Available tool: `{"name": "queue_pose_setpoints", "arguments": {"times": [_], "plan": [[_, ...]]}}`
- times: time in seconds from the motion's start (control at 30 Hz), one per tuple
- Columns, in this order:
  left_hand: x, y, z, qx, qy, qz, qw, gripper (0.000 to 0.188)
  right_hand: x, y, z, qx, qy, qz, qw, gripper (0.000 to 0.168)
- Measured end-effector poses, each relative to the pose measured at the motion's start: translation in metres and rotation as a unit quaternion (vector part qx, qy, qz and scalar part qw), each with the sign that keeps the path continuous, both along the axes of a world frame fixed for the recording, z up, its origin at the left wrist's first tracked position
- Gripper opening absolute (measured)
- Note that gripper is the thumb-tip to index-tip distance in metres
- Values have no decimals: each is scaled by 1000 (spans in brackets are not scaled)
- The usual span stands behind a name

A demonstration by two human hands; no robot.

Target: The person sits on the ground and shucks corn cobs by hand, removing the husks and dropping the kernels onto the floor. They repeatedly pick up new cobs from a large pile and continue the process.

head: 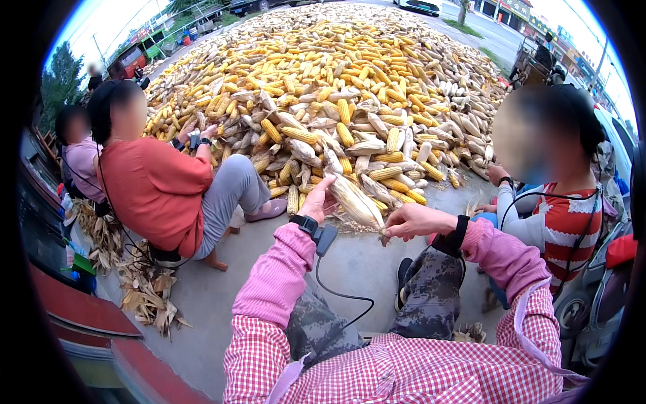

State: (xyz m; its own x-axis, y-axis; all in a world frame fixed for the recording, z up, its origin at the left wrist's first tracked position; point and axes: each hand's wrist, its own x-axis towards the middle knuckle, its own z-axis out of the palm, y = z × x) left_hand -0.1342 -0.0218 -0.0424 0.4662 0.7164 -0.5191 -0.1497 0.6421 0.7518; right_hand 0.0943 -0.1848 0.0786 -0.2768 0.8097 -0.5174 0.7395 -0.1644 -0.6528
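An ear of corn in its dry, pale husk (355,200) is held slantwise between my two hands. My left hand (320,201) grips its upper left side, thumb lying along the husk. At the lower right end, the fingers of my right hand (418,222) pinch the stalk stub. The husk is wrapped around the ear, and its kernels are hidden. Just beyond my hands rises a large heap of corn ears (343,76), some bare and yellow, others still in pale husks.
At left, a person in a red top (156,187) sits low, hands at the heap; another in pink (83,164) sits behind. A person in a striped top (565,227) sits at right. Stripped husks (151,298) lie on the concrete floor (222,308). A black cable (348,296) hangs from my left wrist.
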Motion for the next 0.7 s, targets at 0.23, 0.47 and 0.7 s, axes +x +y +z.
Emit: {"name": "queue_pose_setpoints", "arguments": {"times": [0.23,0.47,0.7], "plan": [[-11,21,-15,214,56,65,973,30,19,-15,53,39,36,-55,997,34],[-28,18,-19,327,177,71,926,45,74,-79,18,-71,94,-152,981,42],[-59,3,3,296,159,58,940,38,94,-276,19,-151,134,-378,904,29]]}}
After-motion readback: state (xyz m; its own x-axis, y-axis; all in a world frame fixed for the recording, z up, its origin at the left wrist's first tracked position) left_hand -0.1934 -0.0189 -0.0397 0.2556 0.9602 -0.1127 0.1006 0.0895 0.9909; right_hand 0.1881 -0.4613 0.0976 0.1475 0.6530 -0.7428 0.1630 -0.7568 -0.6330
